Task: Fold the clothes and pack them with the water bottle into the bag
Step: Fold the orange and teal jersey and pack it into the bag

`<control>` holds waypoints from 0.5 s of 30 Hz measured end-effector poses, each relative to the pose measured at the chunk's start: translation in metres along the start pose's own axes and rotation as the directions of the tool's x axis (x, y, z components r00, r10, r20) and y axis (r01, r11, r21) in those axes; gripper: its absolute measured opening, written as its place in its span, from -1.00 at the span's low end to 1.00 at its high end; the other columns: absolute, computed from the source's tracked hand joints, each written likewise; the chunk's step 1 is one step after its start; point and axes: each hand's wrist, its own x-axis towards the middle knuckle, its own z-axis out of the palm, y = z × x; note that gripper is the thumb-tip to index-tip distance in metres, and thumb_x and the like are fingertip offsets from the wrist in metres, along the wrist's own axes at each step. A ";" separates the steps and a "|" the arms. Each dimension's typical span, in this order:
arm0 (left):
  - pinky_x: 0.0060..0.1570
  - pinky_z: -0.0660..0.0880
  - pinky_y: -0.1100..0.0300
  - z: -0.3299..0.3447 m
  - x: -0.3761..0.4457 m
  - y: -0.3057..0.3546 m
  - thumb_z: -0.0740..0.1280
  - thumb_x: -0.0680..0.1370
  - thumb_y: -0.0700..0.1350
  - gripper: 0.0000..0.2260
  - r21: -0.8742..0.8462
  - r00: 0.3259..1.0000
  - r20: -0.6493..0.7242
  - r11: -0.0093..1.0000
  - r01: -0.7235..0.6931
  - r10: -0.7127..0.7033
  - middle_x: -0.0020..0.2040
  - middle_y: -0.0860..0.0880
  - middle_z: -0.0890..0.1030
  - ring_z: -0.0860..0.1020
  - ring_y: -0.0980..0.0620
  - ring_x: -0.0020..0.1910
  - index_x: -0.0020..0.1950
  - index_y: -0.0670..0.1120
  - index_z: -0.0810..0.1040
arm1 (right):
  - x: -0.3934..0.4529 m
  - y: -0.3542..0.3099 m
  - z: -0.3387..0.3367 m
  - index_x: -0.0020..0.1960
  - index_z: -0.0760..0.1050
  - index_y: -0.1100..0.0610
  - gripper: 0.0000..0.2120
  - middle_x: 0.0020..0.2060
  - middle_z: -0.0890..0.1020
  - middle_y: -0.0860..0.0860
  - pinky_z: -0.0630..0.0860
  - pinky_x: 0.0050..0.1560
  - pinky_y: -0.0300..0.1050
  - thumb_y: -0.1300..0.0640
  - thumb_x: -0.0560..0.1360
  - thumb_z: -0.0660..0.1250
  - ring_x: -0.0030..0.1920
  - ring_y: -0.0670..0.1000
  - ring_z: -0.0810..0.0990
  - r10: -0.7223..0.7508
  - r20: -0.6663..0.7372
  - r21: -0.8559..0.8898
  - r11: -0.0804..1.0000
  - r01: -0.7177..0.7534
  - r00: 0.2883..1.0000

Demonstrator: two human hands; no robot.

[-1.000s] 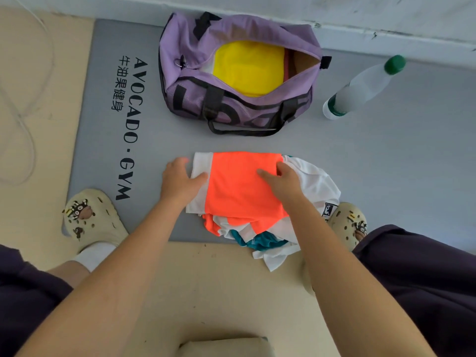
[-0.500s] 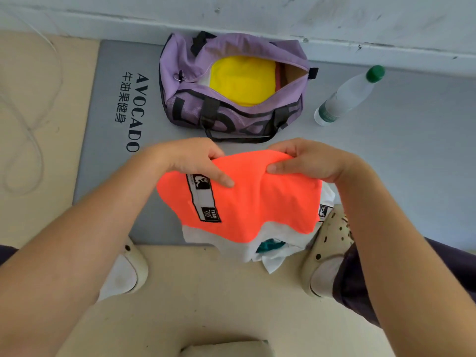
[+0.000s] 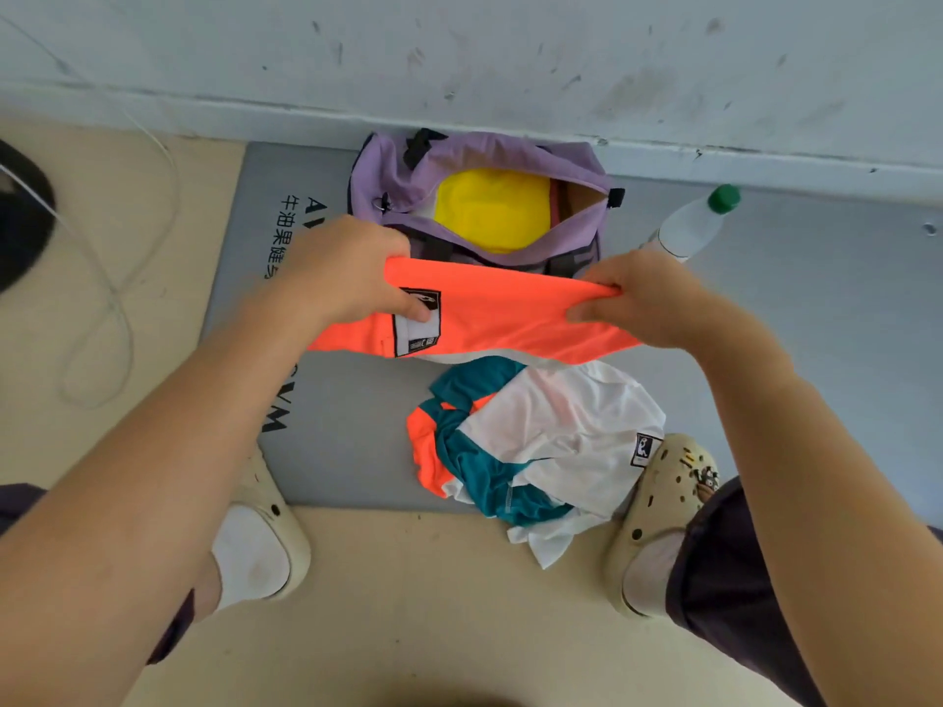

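Note:
I hold a folded orange garment (image 3: pixel 490 313) in the air just in front of the open purple bag (image 3: pixel 490 155). My left hand (image 3: pixel 347 273) grips its left end, thumb on a black and white label. My right hand (image 3: pixel 648 298) pinches its right end. Inside the bag lies a yellow folded item (image 3: pixel 490 206). Below the orange garment, a crumpled white, teal and orange garment (image 3: pixel 541 441) lies on the grey mat (image 3: pixel 347 431). The clear water bottle (image 3: pixel 694 227) with a green cap lies on the mat to the right of the bag.
The bag stands against the white wall (image 3: pixel 510 53). My feet in cream clogs (image 3: pixel 663 517) stand at the mat's near edge, the right one touching the crumpled garment. A thin white cable (image 3: pixel 117 308) loops on the beige floor at the left.
Both hands have lifted the folded orange garment off the pile on the mat and carried it forward toward the bag. The crumpled white and teal garment underneath has come into view.

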 end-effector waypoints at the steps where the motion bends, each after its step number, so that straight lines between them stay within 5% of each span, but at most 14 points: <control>1: -0.34 0.31 0.07 -0.001 -0.002 -0.002 0.58 0.23 0.24 -0.51 -0.018 0.995 0.098 1.000 0.016 -0.014 -0.42 -0.02 0.42 0.39 -0.05 -0.37 -0.35 -0.08 0.41 | -0.004 0.002 -0.001 -0.16 0.55 0.18 -0.71 -0.31 0.57 0.02 0.43 -0.16 -0.06 -0.07 0.49 0.41 -0.20 0.10 0.52 -0.009 0.099 0.064 0.998 0.002 0.995; 4: -0.32 0.38 0.18 -0.006 -0.009 -0.009 0.56 0.17 0.33 -0.60 -0.164 0.866 0.499 0.982 0.093 0.001 -0.34 0.10 0.62 0.58 0.12 -0.34 -0.25 0.07 0.60 | -0.012 0.013 -0.001 -0.04 0.63 -0.16 -0.83 -0.13 0.69 -0.17 0.51 -0.01 -0.20 -0.19 0.42 0.42 -0.10 -0.14 0.65 -0.035 0.388 0.321 0.942 -0.099 0.921; 6: -0.27 0.44 0.20 -0.004 -0.007 -0.015 0.50 0.10 0.44 -0.53 -0.202 0.788 0.615 0.970 0.138 0.016 -0.25 0.18 0.68 0.64 0.20 -0.29 -0.17 0.19 0.63 | -0.012 0.022 0.005 0.02 0.63 -0.25 -0.74 -0.04 0.71 -0.18 0.58 0.00 -0.15 -0.21 0.34 0.46 -0.06 -0.12 0.70 -0.062 0.504 0.473 0.854 -0.215 0.862; 10: -0.35 0.38 0.20 0.038 0.012 -0.045 0.54 0.11 0.39 -0.49 -0.119 0.815 0.570 0.971 0.208 -0.105 -0.42 0.11 0.60 0.54 0.11 -0.43 -0.30 -0.01 0.58 | 0.018 0.050 0.041 0.04 0.64 -0.06 -0.67 -0.07 0.72 -0.07 0.58 0.04 -0.04 -0.15 0.33 0.53 -0.04 0.02 0.70 0.104 0.541 0.311 0.897 -0.313 0.835; 12: -0.38 0.22 0.14 0.080 0.018 -0.061 0.59 0.25 0.21 -0.53 -0.167 0.871 0.456 0.943 0.287 -0.184 -0.49 0.03 0.41 0.37 0.01 -0.44 -0.42 -0.09 0.42 | 0.038 0.062 0.074 0.10 0.62 0.05 -0.68 0.00 0.66 -0.01 0.43 0.01 -0.13 -0.06 0.41 0.50 0.02 0.05 0.60 0.199 0.435 0.142 0.948 -0.285 0.878; 15: -0.37 0.27 0.13 0.146 0.014 -0.079 0.55 0.39 0.01 -0.71 -0.284 0.885 0.329 0.859 0.426 -0.330 -0.40 -0.03 0.48 0.44 -0.03 -0.32 -0.33 -0.14 0.54 | 0.054 0.083 0.132 0.18 0.58 0.22 -0.70 0.10 0.61 0.18 0.29 -0.05 -0.18 0.18 0.47 0.42 0.11 0.17 0.53 0.343 0.243 0.162 0.908 -0.387 0.907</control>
